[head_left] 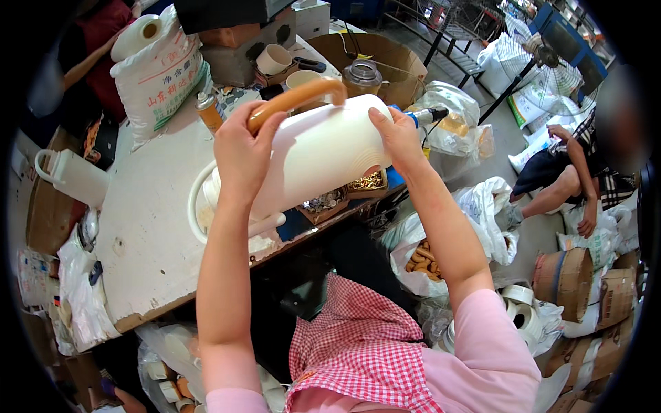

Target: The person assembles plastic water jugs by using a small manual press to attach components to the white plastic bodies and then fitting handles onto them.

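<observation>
Above a red-checked apron, a seated worker is lifting a large white plastic jug off the pale work surface and tilting it on its side, apparently to bring its base round for a closer look. Left hand is closing round the orange handle on the jug's upper side, taking the weight, while right hand is pressing flat, fingers spread, against the ribbed bottom end to steady it. So the jug is hanging between the two hands, clear of the surface. Just below the jug, small trays of metal fittings are sitting at the surface's near edge, close enough to reach. Left of the jug, another white jug is standing by the surface's far-left edge. Behind the jug, a spray can, a printed white sack and cardboard boxes are crowding the back. Right of the jug, a second person is sitting low among bags on the floor.
</observation>
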{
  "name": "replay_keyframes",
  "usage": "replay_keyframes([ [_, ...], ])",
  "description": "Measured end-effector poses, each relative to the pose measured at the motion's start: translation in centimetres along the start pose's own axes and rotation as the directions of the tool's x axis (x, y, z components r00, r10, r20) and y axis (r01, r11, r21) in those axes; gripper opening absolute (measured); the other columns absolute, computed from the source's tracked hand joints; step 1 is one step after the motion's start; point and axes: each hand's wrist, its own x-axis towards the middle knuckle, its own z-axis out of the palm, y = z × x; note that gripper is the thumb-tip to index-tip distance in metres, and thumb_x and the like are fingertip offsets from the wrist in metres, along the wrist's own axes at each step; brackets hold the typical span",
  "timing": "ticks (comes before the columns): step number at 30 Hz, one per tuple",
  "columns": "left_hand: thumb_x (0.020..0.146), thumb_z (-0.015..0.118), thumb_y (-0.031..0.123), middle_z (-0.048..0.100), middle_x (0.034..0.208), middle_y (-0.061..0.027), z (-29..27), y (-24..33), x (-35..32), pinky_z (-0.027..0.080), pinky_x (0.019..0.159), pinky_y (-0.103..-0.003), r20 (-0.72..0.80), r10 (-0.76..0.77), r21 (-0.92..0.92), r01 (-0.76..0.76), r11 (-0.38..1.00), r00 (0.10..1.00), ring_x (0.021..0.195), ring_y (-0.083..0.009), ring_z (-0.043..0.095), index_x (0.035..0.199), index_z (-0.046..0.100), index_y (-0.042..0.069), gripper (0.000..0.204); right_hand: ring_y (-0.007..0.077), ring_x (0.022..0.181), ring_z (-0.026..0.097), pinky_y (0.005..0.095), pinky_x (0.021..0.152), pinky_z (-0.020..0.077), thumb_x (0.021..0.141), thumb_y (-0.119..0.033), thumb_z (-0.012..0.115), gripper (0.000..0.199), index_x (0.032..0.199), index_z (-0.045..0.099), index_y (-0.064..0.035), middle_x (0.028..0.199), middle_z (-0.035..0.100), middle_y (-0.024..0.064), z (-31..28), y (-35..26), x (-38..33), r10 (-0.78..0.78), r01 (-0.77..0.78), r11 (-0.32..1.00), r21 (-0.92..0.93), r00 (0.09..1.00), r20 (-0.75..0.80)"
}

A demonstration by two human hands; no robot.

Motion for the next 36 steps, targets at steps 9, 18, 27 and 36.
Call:
replay_keyframes([
  [9, 0.089, 0.078, 0.028, 0.065, 0.075, 0.0018, -1.2, -0.6, 2.1, 0.041, 0.056, -0.022, -0.009, -0.081, -0.02, 0.081, 0.997, 0.997, 0.06, -0.006, 0.053, 0.11, 0.074, 0.003, 0.033, 0.0111, 0.07, 0.066, 0.0247, 0.066, 0.0524, 0.103, -0.027, 0.055, 0.034, 0.095, 0.07, 0.0021, 0.082, 0.073, 0.0073, -6.3, 1.7, -1.3, -0.038, 0.045, 0.999, 0.03, 0.98, -0.197],
  [18, 0.092, 0.075, 0.024, 0.059, 0.076, 0.0057, -17.6, -1.8, -4.1, 0.028, 0.044, -0.018, -0.25, -0.293, 0.174, 0.34, 0.924, 0.923, 0.051, -0.0002, 0.04, 0.115, 0.071, 0.003, 0.031, 0.0297, 0.081, 0.071, 0.0364, 0.077, 0.0561, 0.086, -0.018, 0.07, 0.02, 0.103, 0.075, -0.0088, 0.09, 0.074, 0.0158, -5.8, 5.0, -3.8, -0.067, 0.263, 0.58, -0.771, 0.959, 0.276],
  [27, 0.081, 0.079, 0.009, 0.069, 0.088, -0.0026, -21.6, 3.3, -19.4, 0.054, 0.073, -0.025, -0.393, -0.024, 0.393, 0.191, 0.899, 0.919, 0.079, -0.01, 0.064, 0.103, 0.069, 0.001, 0.026, 0.0366, 0.096, 0.065, 0.0497, 0.084, 0.0494, 0.09, -0.031, 0.065, 0.029, 0.1, 0.07, -0.0037, 0.102, 0.069, 0.0167, -7.2, 9.5, 0.1, 0.29, 0.364, -0.027, -0.931, 0.894, 0.342],
  [36, 0.077, 0.087, 0.017, 0.069, 0.086, -0.0041, -19.8, 2.2, -25.1, 0.052, 0.069, -0.024, -0.37, -0.45, 0.033, 0.495, 0.868, 0.813, 0.076, -0.0104, 0.064, 0.099, 0.07, 0.002, 0.031, 0.0207, 0.066, 0.06, 0.0363, 0.065, 0.048, 0.082, -0.004, 0.069, 0.009, 0.088, 0.063, -0.0001, 0.072, 0.063, 0.0098, -5.2, 9.3, 1.3, 0.044, 0.411, 0.436, -0.8, 0.879, 0.476],
])
